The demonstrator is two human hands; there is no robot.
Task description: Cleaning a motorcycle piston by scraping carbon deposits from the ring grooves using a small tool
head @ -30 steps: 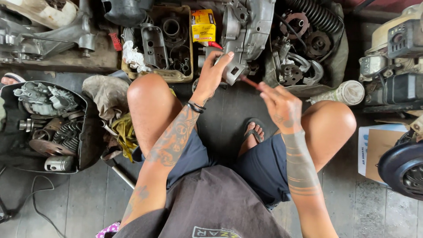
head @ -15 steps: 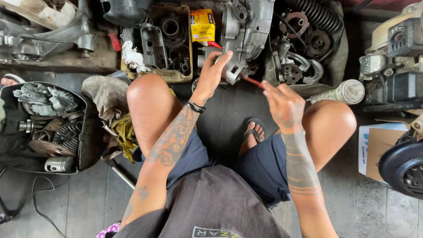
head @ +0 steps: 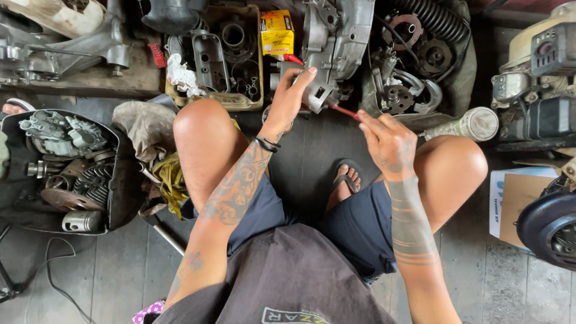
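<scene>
I sit on the floor with both knees up. My left hand [head: 292, 96] grips the lower corner of a grey metal engine casing [head: 339, 36] that stands in front of me. My right hand [head: 387, 141] holds a thin red-handled tool [head: 343, 110], whose tip points into the casing's lower edge next to my left fingers. A black band circles my left wrist.
A yellow tray [head: 225, 99] of dark engine parts and a small yellow box [head: 276, 31] lie left of the casing. A black tub [head: 120, 180] of cylinders and pistons sits at far left. Gears and a black hose [head: 429, 21] lie at right, beside a white bottle [head: 471, 125] and engines.
My right hand has shifted slightly, keeping the red tool against the casing. My left hand stays on the casing.
</scene>
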